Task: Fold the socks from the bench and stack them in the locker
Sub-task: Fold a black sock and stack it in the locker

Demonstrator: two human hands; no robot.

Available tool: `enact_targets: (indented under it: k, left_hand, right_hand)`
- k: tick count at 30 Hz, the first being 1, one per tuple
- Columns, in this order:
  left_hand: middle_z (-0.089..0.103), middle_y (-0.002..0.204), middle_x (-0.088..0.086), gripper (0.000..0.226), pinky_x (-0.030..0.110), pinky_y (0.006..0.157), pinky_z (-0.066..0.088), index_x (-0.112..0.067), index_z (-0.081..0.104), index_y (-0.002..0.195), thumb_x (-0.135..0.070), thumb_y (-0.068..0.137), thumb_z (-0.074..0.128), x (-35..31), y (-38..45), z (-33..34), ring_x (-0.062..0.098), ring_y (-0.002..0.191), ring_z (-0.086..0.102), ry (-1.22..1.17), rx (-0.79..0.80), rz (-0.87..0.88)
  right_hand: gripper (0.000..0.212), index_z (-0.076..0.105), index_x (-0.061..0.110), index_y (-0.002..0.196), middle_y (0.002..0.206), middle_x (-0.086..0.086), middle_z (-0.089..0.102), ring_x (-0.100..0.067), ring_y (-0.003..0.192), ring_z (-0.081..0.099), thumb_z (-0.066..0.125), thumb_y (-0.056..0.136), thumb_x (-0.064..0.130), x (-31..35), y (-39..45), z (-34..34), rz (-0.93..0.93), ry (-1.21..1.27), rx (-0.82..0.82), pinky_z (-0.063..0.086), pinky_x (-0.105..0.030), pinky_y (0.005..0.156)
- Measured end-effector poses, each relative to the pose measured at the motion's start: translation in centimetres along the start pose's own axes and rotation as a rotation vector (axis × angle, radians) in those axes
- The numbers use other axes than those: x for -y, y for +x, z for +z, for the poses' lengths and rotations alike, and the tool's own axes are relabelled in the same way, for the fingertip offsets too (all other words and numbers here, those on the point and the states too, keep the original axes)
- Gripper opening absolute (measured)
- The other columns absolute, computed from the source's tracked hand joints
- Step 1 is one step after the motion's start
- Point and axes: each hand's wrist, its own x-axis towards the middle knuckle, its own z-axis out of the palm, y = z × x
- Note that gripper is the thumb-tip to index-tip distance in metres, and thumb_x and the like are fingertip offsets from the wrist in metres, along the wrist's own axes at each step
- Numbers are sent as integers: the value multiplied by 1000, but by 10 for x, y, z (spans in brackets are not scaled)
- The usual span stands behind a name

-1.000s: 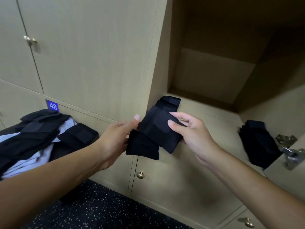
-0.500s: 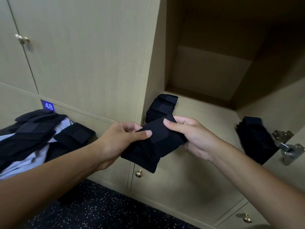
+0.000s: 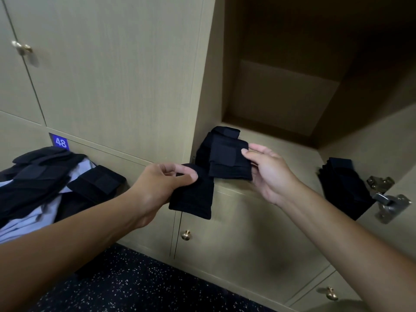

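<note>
A dark navy sock (image 3: 193, 197) stretches between my hands at the front edge of the open locker (image 3: 281, 97). My left hand (image 3: 162, 185) pinches its lower end, which hangs down over the locker's front. My right hand (image 3: 267, 170) pinches its upper end over the stack of folded socks (image 3: 225, 134) at the left of the locker floor. A second stack of dark folded socks (image 3: 342, 185) leans at the locker's right side. Several unfolded dark socks (image 3: 40, 176) lie in a heap at the far left on a pale cloth.
A metal door hinge (image 3: 387, 199) juts out at the locker's right edge. Closed locker doors with brass knobs (image 3: 186, 234) fill the wall; one carries a blue tag 48 (image 3: 60, 142). Dark speckled floor (image 3: 135, 284) lies below.
My hands have moved up and right, and the bunched sock has been drawn out; my right hand now holds its end over the left stack in the locker.
</note>
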Motion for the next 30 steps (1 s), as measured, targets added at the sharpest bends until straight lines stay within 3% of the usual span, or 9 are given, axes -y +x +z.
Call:
enact_targets:
  k: [5,9,13,15,19,21,24,28,30]
  left_hand:
    - [76,104,10,19,26,67,58,-11,76,108,-16,90,75,-1,-4,-2,22,94,74,53,-9,-34]
    - [76,100,8,17,27,68,58,-12,77,106,-15,90,76,0,-6,-4,19,89,75,62,-9,-46]
    - [76,98,8,17,25,66,57,-13,77,107,-12,90,75,0,-7,-8,18,89,75,77,-9,-51]
    - [77,100,9,17,26,68,59,-13,77,107,-12,91,75,0,-8,-10,18,89,75,80,-13,-53]
    - [78,100,7,17,28,70,60,-13,77,107,-12,91,74,-1,-8,-15,19,90,76,73,-12,-54]
    - [77,101,8,17,29,71,61,-13,77,108,-12,91,75,-1,-8,-18,20,90,75,80,-10,-55]
    - [77,103,10,18,26,69,59,-14,77,108,-11,91,74,-1,-9,-22,20,91,76,83,-8,-55]
    - [75,109,13,20,29,72,62,-13,75,110,-6,92,71,-2,-9,-25,23,96,75,79,-5,-55]
    - [71,115,20,22,34,75,64,-13,68,112,-2,92,70,-2,-8,-26,30,99,74,60,-19,-50]
  right_hand:
    - [40,50,5,139,114,-10,70,-17,86,72,60,101,4,8,29,2,-20,60,-92,59,-23,59]
    - [49,42,3,146,141,-17,55,-24,99,67,50,100,-11,11,56,15,21,105,-96,60,-25,58]
    - [56,40,1,148,129,-20,57,-29,114,64,47,96,-18,6,72,28,19,139,-74,61,-32,80]
    - [53,44,0,145,114,-13,60,-22,108,64,50,95,-18,1,76,32,3,102,-105,57,-32,87]
    - [46,56,6,135,98,-3,61,-17,100,65,54,94,-16,-8,86,36,-18,-5,-228,56,-25,76]
    - [43,60,10,128,100,-4,66,-14,94,68,54,93,-15,-12,92,37,-38,-78,-292,59,-27,78]
    - [36,63,15,114,101,0,67,-16,97,70,61,90,-12,-17,97,35,-99,-181,-351,58,-37,96]
    - [35,64,17,115,98,5,65,-20,104,68,73,88,-4,-17,93,33,-175,-266,-371,58,-38,96]
    - [37,64,18,115,106,2,68,-20,104,66,81,84,7,-19,91,32,-210,-434,-387,55,-33,97]
